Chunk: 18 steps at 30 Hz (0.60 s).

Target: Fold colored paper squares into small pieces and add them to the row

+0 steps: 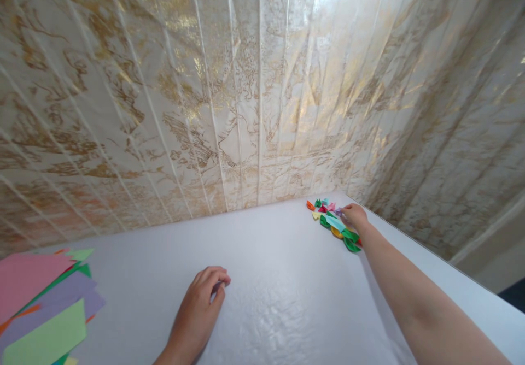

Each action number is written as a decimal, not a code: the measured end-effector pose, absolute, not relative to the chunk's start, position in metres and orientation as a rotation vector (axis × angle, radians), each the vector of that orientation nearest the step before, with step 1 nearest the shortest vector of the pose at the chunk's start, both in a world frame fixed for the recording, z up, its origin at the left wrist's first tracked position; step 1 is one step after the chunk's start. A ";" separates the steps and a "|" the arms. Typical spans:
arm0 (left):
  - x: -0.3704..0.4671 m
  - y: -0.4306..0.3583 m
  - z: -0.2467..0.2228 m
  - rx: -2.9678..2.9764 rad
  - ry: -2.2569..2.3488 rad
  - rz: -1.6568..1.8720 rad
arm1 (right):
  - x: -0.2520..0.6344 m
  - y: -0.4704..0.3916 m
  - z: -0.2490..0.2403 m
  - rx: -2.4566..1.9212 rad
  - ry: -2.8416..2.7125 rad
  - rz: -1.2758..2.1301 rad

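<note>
Right hand [355, 216] narrowed at lilac fold [338, 211], hold unclear; withdrawn low, could drag adjacent green folds [351, 245] askew; left hand [202, 294] loosely curled

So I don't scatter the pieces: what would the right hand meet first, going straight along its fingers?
The right hand would probably meet the small purple paper piece first; whether they already touch is unclear.

The table [266, 250] has free room in mid., betw. L hand [200, 302] and folded pieces [336, 223]; a 2nd passage is betw. L hand and paper sheets [45, 321] at far L; R forearm [418, 299] blocks the R side, up to R hand [355, 215] at the pieces; patterned curtain [241, 108] closes the back.
</note>
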State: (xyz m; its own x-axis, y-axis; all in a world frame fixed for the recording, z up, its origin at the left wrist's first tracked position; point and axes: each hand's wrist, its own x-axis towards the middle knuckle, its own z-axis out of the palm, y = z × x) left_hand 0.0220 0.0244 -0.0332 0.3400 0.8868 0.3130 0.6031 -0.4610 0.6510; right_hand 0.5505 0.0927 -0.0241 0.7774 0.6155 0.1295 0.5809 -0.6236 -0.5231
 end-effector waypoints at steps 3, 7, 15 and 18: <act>0.022 0.024 -0.033 2.189 1.312 0.914 | 0.546 0.093 -0.023 -2.398 -0.938 0.042; 0.021 0.024 -0.033 2.198 1.302 0.936 | 0.537 0.086 -0.019 -2.381 -1.029 -0.038; 0.021 0.025 -0.033 2.209 1.303 0.915 | 0.529 0.078 -0.020 -2.437 -1.071 -0.035; 0.021 0.025 -0.033 2.210 1.299 0.910 | 0.530 0.081 -0.019 -2.461 -1.083 -0.014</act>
State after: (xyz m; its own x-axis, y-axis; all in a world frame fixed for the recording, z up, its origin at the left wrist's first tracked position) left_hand 0.0209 0.0253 -0.0331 0.3500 0.8788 0.3243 0.6054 -0.4764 0.6376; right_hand 0.5303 0.0806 -0.0194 0.6921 0.6976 0.1852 0.7022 -0.5914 -0.3963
